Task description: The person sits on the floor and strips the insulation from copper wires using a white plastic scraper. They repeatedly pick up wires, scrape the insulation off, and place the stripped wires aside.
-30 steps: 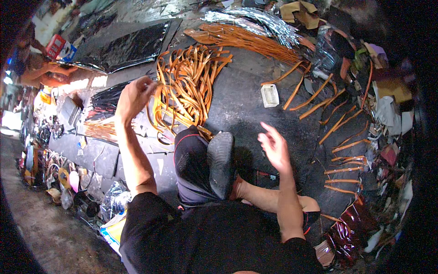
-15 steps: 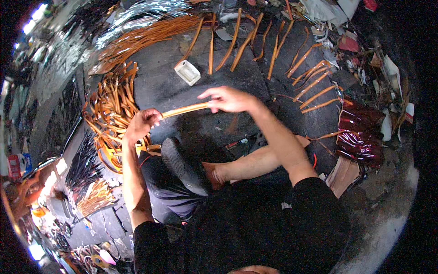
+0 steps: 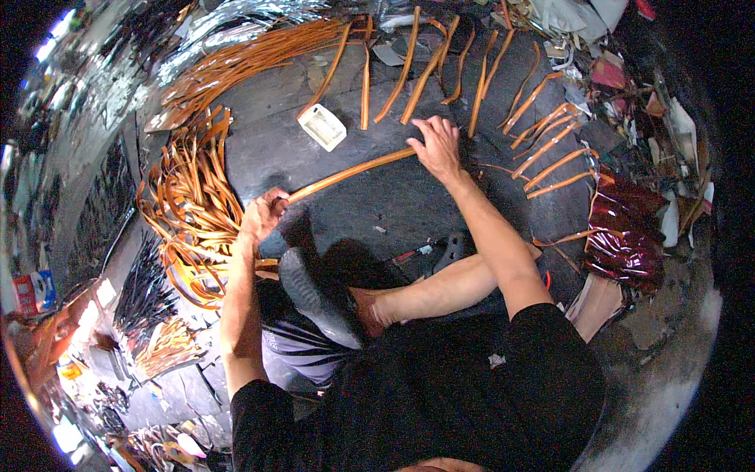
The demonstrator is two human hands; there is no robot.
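A long, flat tan strap, leather-like in look, is stretched between my two hands above the dark floor. My left hand has its fingers closed on the strap's near-left end, beside a heap of tan straps. At the far-right end, my right hand pinches the strap between thumb and fingers. Beyond the held strap, a small white rectangular dish lies on the floor. Several similar straps are laid out apart in an arc at the far side and the right.
A bundle of thin brown strips lies at the far left. Shiny dark red sheets sit at the right, above a wooden block. Scraps pile along the right edge. My dark shoe and bare leg are just below my hands.
My right hand has moved away to the far right, so a longer length of strap now spans between my hands. My left hand has shifted slightly right.
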